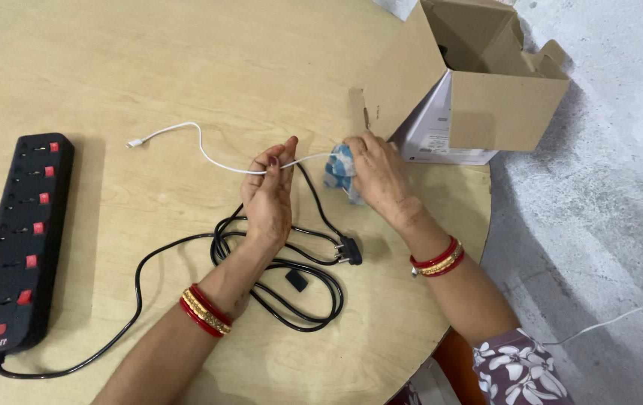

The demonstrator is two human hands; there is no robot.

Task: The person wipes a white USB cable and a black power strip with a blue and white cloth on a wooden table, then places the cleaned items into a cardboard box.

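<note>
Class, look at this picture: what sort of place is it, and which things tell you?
Probably a home or small workroom: a round wooden table, a bare concrete floor, and a black power strip.

You get one view only, from a camera on your head, looking steeply down and slightly forward over a round wooden table (186, 60). It sits close: your forearms enter from the bottom edge and your left hand (267, 196) and right hand (378, 174) fall near the centre. The grey floor (599, 210) fills the right side (no second view overlaps).
</note>
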